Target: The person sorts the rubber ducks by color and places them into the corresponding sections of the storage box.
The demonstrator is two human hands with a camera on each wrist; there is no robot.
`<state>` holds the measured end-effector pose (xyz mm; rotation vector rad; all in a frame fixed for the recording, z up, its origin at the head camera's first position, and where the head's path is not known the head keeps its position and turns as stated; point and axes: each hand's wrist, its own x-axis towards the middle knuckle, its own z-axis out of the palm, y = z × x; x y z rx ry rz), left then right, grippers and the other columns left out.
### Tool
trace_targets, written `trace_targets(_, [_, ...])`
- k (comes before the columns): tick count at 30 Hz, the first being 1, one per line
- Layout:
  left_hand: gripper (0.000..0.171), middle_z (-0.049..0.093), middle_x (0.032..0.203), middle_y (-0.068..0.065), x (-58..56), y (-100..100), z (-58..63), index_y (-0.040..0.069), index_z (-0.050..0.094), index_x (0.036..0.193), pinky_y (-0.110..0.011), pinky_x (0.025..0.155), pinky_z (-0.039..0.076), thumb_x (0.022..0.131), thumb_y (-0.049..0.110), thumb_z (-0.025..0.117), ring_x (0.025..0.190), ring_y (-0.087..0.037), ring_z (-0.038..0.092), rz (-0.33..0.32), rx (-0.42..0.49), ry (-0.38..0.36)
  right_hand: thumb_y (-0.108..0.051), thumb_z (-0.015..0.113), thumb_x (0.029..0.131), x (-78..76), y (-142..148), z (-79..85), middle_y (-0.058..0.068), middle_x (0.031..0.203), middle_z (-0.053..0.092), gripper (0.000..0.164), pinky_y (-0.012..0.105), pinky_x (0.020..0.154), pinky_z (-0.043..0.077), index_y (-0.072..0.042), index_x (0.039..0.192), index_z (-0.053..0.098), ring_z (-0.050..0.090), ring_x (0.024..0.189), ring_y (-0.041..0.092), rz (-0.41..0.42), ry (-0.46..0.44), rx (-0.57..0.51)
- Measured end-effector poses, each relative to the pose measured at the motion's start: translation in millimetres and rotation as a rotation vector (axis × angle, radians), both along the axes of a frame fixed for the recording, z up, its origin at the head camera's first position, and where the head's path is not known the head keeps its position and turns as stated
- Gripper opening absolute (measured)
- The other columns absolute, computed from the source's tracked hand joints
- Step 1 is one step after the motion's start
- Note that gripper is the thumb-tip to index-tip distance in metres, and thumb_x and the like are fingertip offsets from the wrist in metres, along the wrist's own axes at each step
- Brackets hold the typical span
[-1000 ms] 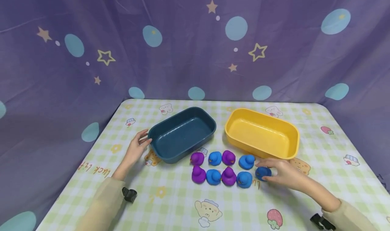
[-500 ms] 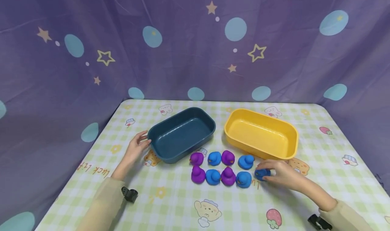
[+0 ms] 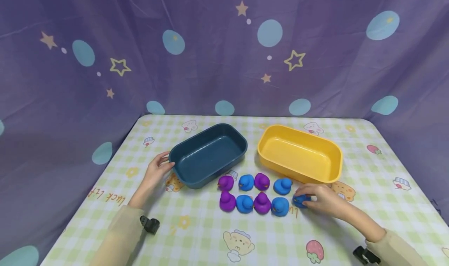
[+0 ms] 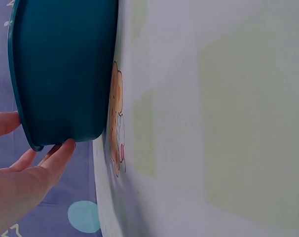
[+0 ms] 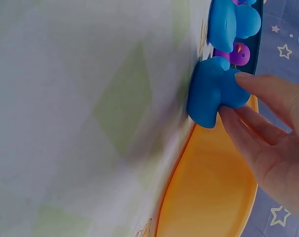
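Observation:
At the table's right my right hand (image 3: 325,198) pinches a blue rubber duck (image 3: 300,201) between thumb and fingers. The right wrist view shows the grip on the head of that blue duck (image 5: 207,94), its body low at the tabletop. My left hand (image 3: 156,170) is at the left end of a dark teal tub (image 3: 196,185), its fingers touching the outside near the rim. That tub's end wall (image 4: 65,98) and the touching fingertips (image 4: 68,145) appear in the left wrist view. Several blue ducks (image 3: 280,206) and purple ducks (image 3: 262,203) form two rows left of my right hand.
Behind the right part of the duck rows sits a yellow tub (image 3: 298,154); nothing shows inside either tub. A checked cloth (image 3: 196,238) with printed pictures covers the table. A purple curtain (image 3: 224,55) hangs behind it.
My right hand keeps its hold on the blue duck, which seems to shift or turn slightly under the fingers. The left hand and both tubs stay in place.

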<state>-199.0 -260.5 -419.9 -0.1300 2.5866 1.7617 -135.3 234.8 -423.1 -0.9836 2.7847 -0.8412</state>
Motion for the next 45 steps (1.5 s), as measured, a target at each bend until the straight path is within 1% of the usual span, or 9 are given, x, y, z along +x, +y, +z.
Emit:
trace_targets(3, [0.054, 0.040, 0.128, -0.023, -0.2, 0, -0.8, 0.001, 0.032, 0.134, -0.011, 0.077, 0.043, 0.086, 0.012, 0.055, 0.100, -0.013, 0.053, 0.007, 0.030, 0.010, 0.000, 0.069, 0.070, -1.1, 0, 0.0, 0.003, 0.097, 0.064, 0.027, 0.036, 0.077, 0.050, -0.010, 0.095, 0.067, 0.060, 0.091, 0.020, 0.003, 0.004, -0.007])
trace_targets(6, [0.054, 0.040, 0.128, -0.024, -0.2, 0, -1.4, 0.000, 0.032, 0.133, -0.011, 0.076, 0.044, 0.086, 0.010, 0.056, 0.088, 0.002, 0.052, 0.015, 0.068, 0.010, 0.000, 0.069, 0.070, -1.9, -1, 0.6, 0.002, 0.097, 0.064, 0.027, 0.036, 0.077, 0.050, -0.010, 0.095, 0.067, 0.060, 0.091, 0.019, 0.010, 0.003, -0.013])
trace_targets(9, [0.055, 0.039, 0.128, -0.025, -0.1, 1, -1.1, -0.001, 0.031, 0.133, -0.012, 0.077, 0.046, 0.085, 0.009, 0.056, 0.082, 0.008, 0.051, 0.020, 0.102, 0.004, 0.000, 0.069, 0.070, -2.1, -2, 2.1, 0.001, 0.097, 0.064, 0.027, 0.035, 0.077, 0.050, -0.010, 0.095, 0.067, 0.060, 0.091, 0.018, 0.026, 0.015, -0.018])
trace_targets(15, [0.055, 0.039, 0.128, -0.024, -1.9, 2, -2.4, 0.000, 0.030, 0.134, -0.015, 0.078, 0.046, 0.085, 0.007, 0.055, 0.081, 0.008, 0.053, 0.028, 0.144, -0.011, 0.000, 0.069, 0.070, -0.8, -7, 8.5, 0.004, 0.097, 0.064, 0.026, 0.033, 0.075, 0.051, -0.009, 0.095, 0.067, 0.060, 0.090, 0.020, 0.060, 0.039, -0.039])
trace_targets(22, [0.055, 0.039, 0.128, -0.024, -1.7, 2, -3.7, 0.000, 0.030, 0.134, -0.018, 0.080, 0.047, 0.085, 0.006, 0.054, 0.080, 0.007, 0.053, 0.044, 0.146, -0.020, 0.001, 0.069, 0.070, -2.5, -14, 18.7, 0.008, 0.098, 0.064, 0.026, 0.033, 0.073, 0.052, -0.007, 0.094, 0.067, 0.060, 0.090, 0.024, 0.089, 0.108, -0.055])
trace_targets(30, [0.054, 0.040, 0.126, -0.024, -2.4, 3, -2.1, 0.001, 0.031, 0.134, -0.013, 0.076, 0.046, 0.085, 0.005, 0.054, 0.079, 0.006, 0.053, 0.048, 0.155, -0.016, 0.004, 0.070, 0.067, -13.0, -23, 34.3, 0.003, 0.091, 0.063, 0.026, 0.024, 0.064, 0.052, -0.004, 0.092, 0.067, 0.058, 0.078, 0.012, 0.147, 0.206, -0.123])
trace_targets(34, [0.054, 0.040, 0.126, -0.024, -3.2, 4, -1.5, 0.001, 0.031, 0.134, -0.014, 0.076, 0.047, 0.085, 0.004, 0.053, 0.078, 0.005, 0.054, 0.048, 0.170, -0.017, 0.005, 0.068, 0.069, -20.6, -30, 42.3, 0.003, 0.093, 0.063, 0.026, 0.026, 0.065, 0.052, -0.003, 0.094, 0.066, 0.058, 0.079, 0.011, 0.166, 0.196, -0.161])
trace_targets(40, [0.054, 0.039, 0.127, -0.023, -3.2, 4, -1.3, 0.001, 0.031, 0.134, -0.014, 0.076, 0.047, 0.085, 0.005, 0.053, 0.080, 0.004, 0.053, 0.049, 0.171, -0.025, 0.004, 0.068, 0.071, -32.0, -38, 49.3, 0.001, 0.094, 0.063, 0.027, 0.026, 0.069, 0.052, -0.006, 0.096, 0.066, 0.058, 0.083, 0.012, 0.171, 0.188, -0.164])
trace_targets(45, [0.054, 0.040, 0.127, -0.023, -2.1, 4, -1.0, 0.002, 0.031, 0.134, -0.015, 0.077, 0.047, 0.085, 0.006, 0.053, 0.082, 0.004, 0.053, 0.052, 0.167, -0.027, -0.001, 0.066, 0.075, -37.4, -46, 55.1, -0.002, 0.097, 0.063, 0.025, 0.026, 0.073, 0.051, -0.008, 0.099, 0.066, 0.057, 0.086, 0.011, 0.152, 0.132, -0.139])
